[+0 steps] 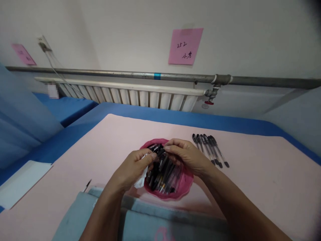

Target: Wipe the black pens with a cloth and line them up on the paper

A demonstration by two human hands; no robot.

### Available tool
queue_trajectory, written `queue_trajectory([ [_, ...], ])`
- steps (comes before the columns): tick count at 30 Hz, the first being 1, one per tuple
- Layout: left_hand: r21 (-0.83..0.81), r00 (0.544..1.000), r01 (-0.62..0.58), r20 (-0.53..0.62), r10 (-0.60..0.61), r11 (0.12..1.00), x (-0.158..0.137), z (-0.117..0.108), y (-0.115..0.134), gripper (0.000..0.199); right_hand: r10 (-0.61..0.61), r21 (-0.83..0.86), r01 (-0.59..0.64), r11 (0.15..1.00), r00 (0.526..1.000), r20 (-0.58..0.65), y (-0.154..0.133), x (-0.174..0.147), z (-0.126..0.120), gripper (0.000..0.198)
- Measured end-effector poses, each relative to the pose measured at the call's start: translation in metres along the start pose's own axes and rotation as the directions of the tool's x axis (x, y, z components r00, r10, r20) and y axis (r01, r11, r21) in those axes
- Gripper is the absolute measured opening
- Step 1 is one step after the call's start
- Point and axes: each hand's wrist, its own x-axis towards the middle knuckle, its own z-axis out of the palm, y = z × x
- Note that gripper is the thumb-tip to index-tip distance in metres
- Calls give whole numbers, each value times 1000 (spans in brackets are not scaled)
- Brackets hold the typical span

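Both hands meet over a round pink basket (187, 189) filled with black and clear pens (163, 174). My left hand (136, 167) is closed, with a crumpled white tissue (141, 179) under its fingers. My right hand (184, 155) is pinched at the basket's far side, on what looks like a black pen (159, 152) between the two hands. Fingers and the pens behind partly hide that pen, so its full length cannot be made out. To the right, several capped pens (209, 150) lie side by side on a pink sheet (260, 167).
A single pen (87, 184) lies near the light blue cloth (77, 211) in front of me. White paper (23, 182) is at the left. Behind the blue table edge (140, 110) stand a radiator (135, 97) and a metal pipe (112, 74) along the wall.
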Motion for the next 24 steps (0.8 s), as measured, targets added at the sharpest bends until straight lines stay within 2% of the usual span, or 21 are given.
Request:
queue_trajectory([
  [5,57,999,-42,-8,42,997,-1,0,0,27,36,107,-35,994,999,-12,1,0,5,20],
  [8,19,999,-33,-23,33,999,-1,-2,0,27,4,81,-2,997,1000,-24,2,0,7,19],
  [10,-31,994,-20,-111,17,999,-1,-6,2,28,-42,2,42,999,999,-26,2,-1,8,17],
  [12,-103,959,-5,-282,-24,995,0,-11,4,27,-130,-184,126,975,991,-13,3,-1,8,12],
  [14,-172,891,-2,-448,-77,985,2,-16,7,26,-253,-435,260,862,965,76,6,-2,9,10],
  [16,-217,841,-9,-530,-110,976,4,-20,8,26,-337,-619,421,663,906,255,11,-3,12,19],
  [18,-233,834,-23,-541,-110,972,5,-20,8,24,-329,-710,523,472,851,408,17,-4,15,32],
  [20,-220,841,-22,-532,-101,975,6,-19,7,23,-268,-779,536,324,842,468,21,-6,19,40],
  [22,-194,842,-14,-532,-93,981,6,-16,6,23,-209,-826,517,226,853,477,24,-9,22,42],
  [24,-178,839,-12,-538,-88,984,7,-15,5,24,-180,-834,523,175,850,495,26,-10,24,42],
])
